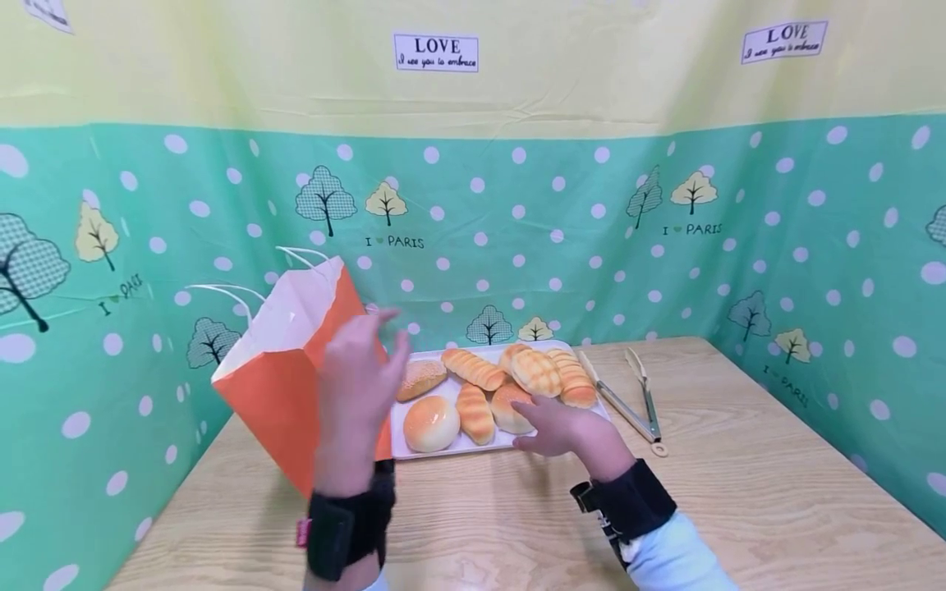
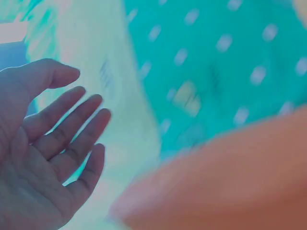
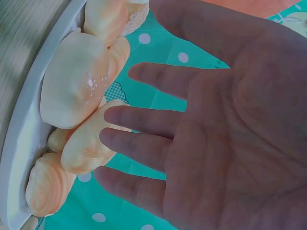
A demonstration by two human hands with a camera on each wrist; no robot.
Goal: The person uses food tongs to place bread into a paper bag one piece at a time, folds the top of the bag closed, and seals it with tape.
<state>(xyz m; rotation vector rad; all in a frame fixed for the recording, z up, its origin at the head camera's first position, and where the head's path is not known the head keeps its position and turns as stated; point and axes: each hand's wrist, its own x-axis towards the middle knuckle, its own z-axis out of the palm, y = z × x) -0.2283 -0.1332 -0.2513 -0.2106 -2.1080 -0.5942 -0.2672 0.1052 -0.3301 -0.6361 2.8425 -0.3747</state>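
My left hand (image 1: 357,373) is raised in front of an orange paper bag (image 1: 269,402), holding nothing. In the left wrist view the fingers are spread and lightly bent, and the bag's blurred orange side (image 2: 230,182) fills the lower right. My right hand (image 1: 557,427) hovers at the front right of a white tray (image 1: 458,451) of bread, its fingertips overlapping a round bun (image 1: 507,413). The right wrist view has its palm (image 3: 240,124) empty and the fingers extended beside the bread. A glossy bun (image 1: 431,424) and a striped roll (image 1: 475,414) lie to its left.
Tongs (image 1: 624,408) with a wooden ring lie right of the tray. Farther back on the tray are a seeded roll (image 1: 422,379), a long striped bread (image 1: 473,368) and a checkered bun (image 1: 536,372) on top of others. A patterned curtain (image 1: 480,238) surrounds the wooden table (image 1: 517,525).
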